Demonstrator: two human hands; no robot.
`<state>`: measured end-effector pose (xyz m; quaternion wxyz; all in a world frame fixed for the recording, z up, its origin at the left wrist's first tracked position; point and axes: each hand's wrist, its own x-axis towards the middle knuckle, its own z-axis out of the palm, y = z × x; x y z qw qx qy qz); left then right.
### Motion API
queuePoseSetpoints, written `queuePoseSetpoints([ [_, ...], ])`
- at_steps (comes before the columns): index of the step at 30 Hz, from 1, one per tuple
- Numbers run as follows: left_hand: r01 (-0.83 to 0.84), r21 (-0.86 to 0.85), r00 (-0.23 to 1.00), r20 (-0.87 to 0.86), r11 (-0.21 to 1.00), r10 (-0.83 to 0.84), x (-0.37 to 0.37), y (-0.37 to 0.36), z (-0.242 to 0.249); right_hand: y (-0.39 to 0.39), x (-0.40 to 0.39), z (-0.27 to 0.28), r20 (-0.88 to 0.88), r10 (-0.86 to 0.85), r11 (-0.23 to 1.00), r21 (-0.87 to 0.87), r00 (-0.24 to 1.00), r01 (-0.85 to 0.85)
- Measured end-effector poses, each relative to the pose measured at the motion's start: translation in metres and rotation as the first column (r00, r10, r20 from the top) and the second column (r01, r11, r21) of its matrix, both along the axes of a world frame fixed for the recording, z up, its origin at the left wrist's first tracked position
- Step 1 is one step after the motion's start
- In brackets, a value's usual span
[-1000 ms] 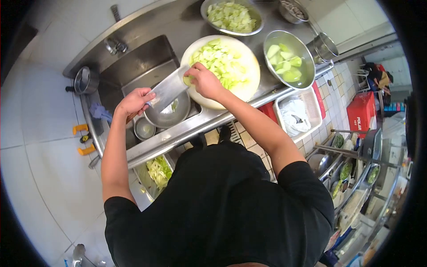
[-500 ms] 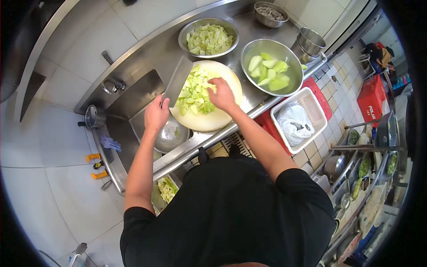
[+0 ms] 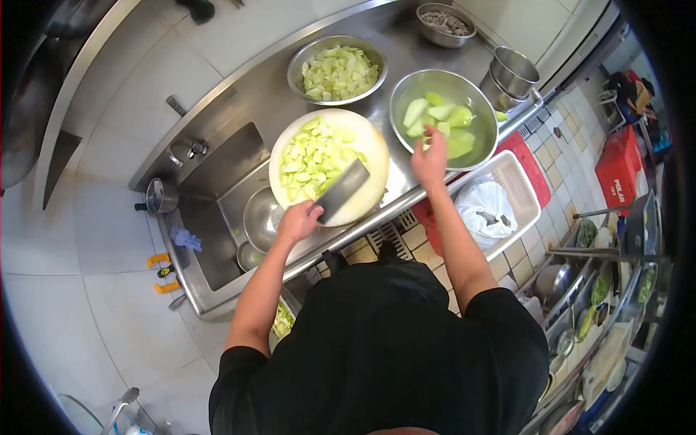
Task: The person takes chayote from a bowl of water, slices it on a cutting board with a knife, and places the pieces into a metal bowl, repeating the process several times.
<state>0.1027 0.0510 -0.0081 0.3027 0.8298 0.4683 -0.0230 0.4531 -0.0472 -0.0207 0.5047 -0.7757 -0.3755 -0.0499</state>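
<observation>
My left hand [image 3: 297,222] is closed round the handle of a cleaver [image 3: 345,190]. The blade lies low over the near side of a round cutting board [image 3: 374,148], beside a heap of pale green vegetable slices [image 3: 308,161]. At the near rim of a metal bowl of water [image 3: 396,93], my right hand [image 3: 431,158] reaches in with its fingers apart, and nothing shows in them. Peeled green vegetable pieces [image 3: 460,143], which look like chayote, sit in that water. Behind the board stands a metal bowl [image 3: 291,69] full of slices [image 3: 339,72].
Left of the board is a steel sink [image 3: 206,192] with a faucet [image 3: 187,150] and a colander [image 3: 262,217]. A white basket [image 3: 535,199] holding a plastic bag [image 3: 484,209] stands below the counter's right edge. Farther back are a small bowl [image 3: 446,25] and metal pots [image 3: 515,71].
My right hand has moved from the slices to the water bowl. The cleaver has swung from the board's left side to its near right side, with my left hand still holding it.
</observation>
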Motion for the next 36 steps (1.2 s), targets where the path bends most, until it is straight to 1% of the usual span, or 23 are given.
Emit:
queuePoseSetpoints([
  [1, -0.045, 0.038, 0.999, -0.012, 0.998, 0.045, 0.001, 0.009, 0.003, 0.003, -0.012, -0.002, 0.052, 0.094, 0.995, -0.017, 0.994, -0.094],
  [2, -0.088, 0.075, 0.996, -0.024, 0.993, 0.090, -0.001, 0.017, 0.005, 0.005, -0.027, -0.004, 0.047, 0.198, 0.980, -0.010, 0.979, -0.198],
  [3, -0.083, 0.098, 0.996, 0.020, 0.992, 0.081, -0.006, 0.026, 0.008, 0.007, -0.043, -0.006, 0.042, 0.298, 0.954, -0.001, 0.954, -0.299],
  [5, -0.073, 0.147, 0.992, 0.111, 0.986, 0.057, -0.025, 0.046, 0.014, 0.009, -0.065, -0.024, -0.062, 0.446, 0.879, -0.161, 0.893, -0.450],
  [6, -0.176, 0.082, 0.972, 0.173, 0.981, 0.160, -0.034, 0.050, 0.020, 0.012, -0.075, -0.031, -0.139, 0.486, 0.835, -0.218, 0.863, -0.505],
  [8, -0.359, -0.065, 0.891, 0.272, 0.931, 0.363, -0.055, 0.060, 0.037, 0.023, -0.089, -0.031, -0.127, 0.486, 0.721, -0.500, 0.865, -0.479],
  [9, -0.403, -0.192, 0.853, 0.277, 0.895, 0.443, -0.073, 0.074, 0.034, 0.029, -0.098, -0.029, -0.119, 0.488, 0.640, -0.626, 0.865, -0.447],
  [10, -0.436, -0.318, 0.809, 0.271, 0.842, 0.521, -0.094, 0.091, 0.026, 0.038, -0.104, -0.029, -0.105, 0.498, 0.611, -0.662, 0.861, -0.433],
  [12, -0.474, -0.385, 0.756, 0.282, 0.792, 0.590, -0.127, 0.111, 0.004, 0.060, -0.115, -0.030, -0.075, 0.520, 0.550, -0.733, 0.851, -0.401],
  [14, -0.513, -0.480, 0.705, 0.236, 0.711, 0.668, -0.151, 0.118, -0.010, 0.072, -0.132, -0.030, -0.072, 0.513, 0.578, -0.707, 0.856, -0.406],
  [15, -0.478, -0.525, 0.711, 0.239, 0.704, 0.661, -0.163, 0.119, -0.028, 0.076, -0.141, -0.035, -0.078, 0.504, 0.595, -0.690, 0.860, -0.411],
  [18, -0.473, -0.643, 0.662, 0.192, 0.602, 0.725, -0.159, 0.094, -0.037, 0.083, -0.166, -0.056, -0.105, 0.465, 0.698, -0.568, 0.879, -0.437],
  [19, -0.473, -0.650, 0.649, 0.201, 0.595, 0.734, -0.155, 0.088, -0.042, 0.081, -0.177, -0.056, -0.122, 0.453, 0.720, -0.533, 0.883, -0.444],
  [23, -0.448, -0.613, 0.701, 0.212, 0.651, 0.681, -0.129, 0.068, -0.052, 0.082, -0.235, -0.059, -0.146, 0.342, 0.817, -0.442, 0.928, -0.370],
  [24, -0.451, -0.597, 0.722, 0.193, 0.663, 0.664, -0.119, 0.063, -0.046, 0.087, -0.248, -0.057, -0.144, 0.301, 0.824, -0.459, 0.943, -0.333],
  [26, -0.428, -0.565, 0.766, 0.187, 0.706, 0.614, -0.101, 0.057, -0.056, 0.096, -0.271, -0.051, -0.140, 0.213, 0.834, -0.489, 0.967, -0.255],
  [27, -0.408, -0.553, 0.785, 0.194, 0.726, 0.588, -0.090, 0.050, -0.056, 0.100, -0.278, -0.049, -0.095, 0.156, 0.864, -0.469, 0.983, -0.182],
  [28, -0.359, -0.559, 0.807, 0.218, 0.748, 0.549, -0.079, 0.041, -0.048, 0.105, -0.281, -0.056, -0.066, 0.119, 0.897, -0.421, 0.991, -0.136],
  [30, -0.252, -0.671, 0.798, 0.263, 0.698, 0.542, -0.060, 0.028, -0.058, 0.113, -0.279, -0.077, -0.005, 0.031, 0.948, -0.318, 1.000, -0.031],
  [31, -0.244, -0.666, 0.807, 0.263, 0.705, 0.528, -0.050, 0.019, -0.062, 0.110, -0.278, -0.071, -0.036, -0.006, 0.971, -0.241, 0.999, -0.003],
  [34, -0.192, -0.653, 0.815, 0.310, 0.733, 0.489, -0.040, 0.008, -0.066, 0.103, -0.267, -0.065, -0.134, 0.020, 0.998, -0.061, 0.991, -0.029],
  [35, -0.172, -0.648, 0.814, 0.330, 0.742, 0.477, -0.040, 0.002, -0.067, 0.099, -0.267, -0.064, -0.138, 0.008, 0.998, -0.061, 0.990, -0.016],
  [36, -0.137, -0.582, 0.818, 0.390, 0.801, 0.423, -0.041, -0.001, -0.085, 0.093, -0.268, -0.057, -0.140, -0.004, 0.998, -0.057, 0.990, -0.004],
])
